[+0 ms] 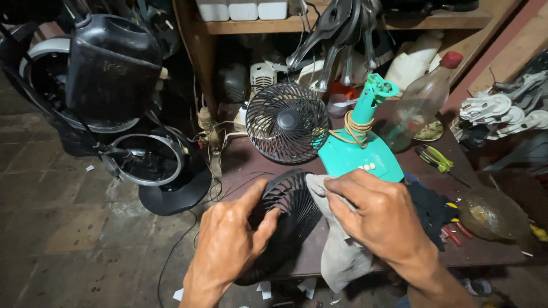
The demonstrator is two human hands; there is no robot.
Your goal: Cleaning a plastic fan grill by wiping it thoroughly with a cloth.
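Note:
My left hand [231, 239] grips the rim of a black fan grille [294, 208], held on edge over the front of a dark table [245, 162]. My right hand [379, 214] holds a grey rag [339, 251] pressed against the grille's right side; the rag hangs down past the table edge. Just behind stands a small turquoise fan base [357, 154] with a cord wound around its neck, and a second black grille [287, 122] is mounted on it, facing me.
A clear plastic bottle with a red cap [422, 100] leans at the back right. Green-handled pliers [434, 158], a black cloth [431, 208] and a glass bowl [491, 214] lie at right. Black fan parts and rings [114, 114] stand on the floor at left.

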